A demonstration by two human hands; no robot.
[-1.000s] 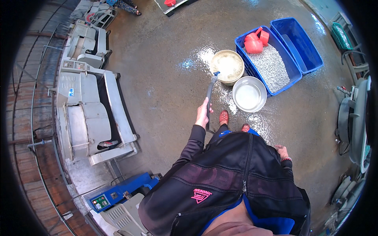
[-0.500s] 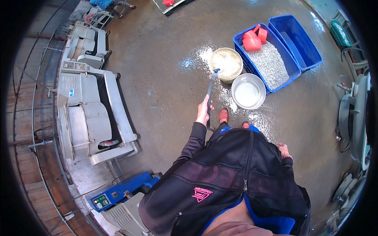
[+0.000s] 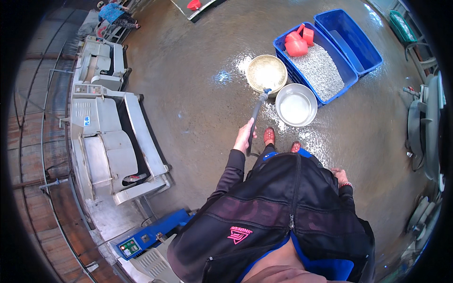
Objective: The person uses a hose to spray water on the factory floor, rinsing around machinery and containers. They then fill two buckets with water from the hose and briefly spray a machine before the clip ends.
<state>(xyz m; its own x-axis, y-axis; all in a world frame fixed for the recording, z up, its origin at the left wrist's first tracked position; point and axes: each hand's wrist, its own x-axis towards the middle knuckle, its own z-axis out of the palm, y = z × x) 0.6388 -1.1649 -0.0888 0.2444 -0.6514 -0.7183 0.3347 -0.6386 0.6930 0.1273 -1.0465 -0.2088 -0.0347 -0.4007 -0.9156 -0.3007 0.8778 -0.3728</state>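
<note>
My left hand [image 3: 245,135] is closed around a grey hose [image 3: 256,113], held out ahead of me. A blue valve nozzle [image 3: 267,90] tips the hose, at the near rim of a round cream tub [image 3: 250,85] full of cloudy, frothy liquid. Touching or nearly touching that tub on its near right side is a metal basin [image 3: 280,115] with whitish liquid in it. Low at my right side hangs my right hand [image 3: 340,176], partly behind the jacket; its visible fingers are loosely apart, with nothing seen in them.
Right of the tub stands a blue crate [image 3: 355,81] of pale granules, topped with red scoops [image 3: 297,45]; another blue crate [image 3: 377,49] adjoins it. Grey machines [image 3: 108,155] line the left. A person [image 3: 113,14] is at the far left. The floor [image 3: 188,94] is wet.
The nozzle has shifted from over the tub's liquid toward its near rim. The head view has turned slightly, bringing more of the far person into sight. My right hand stays by my side.
</note>
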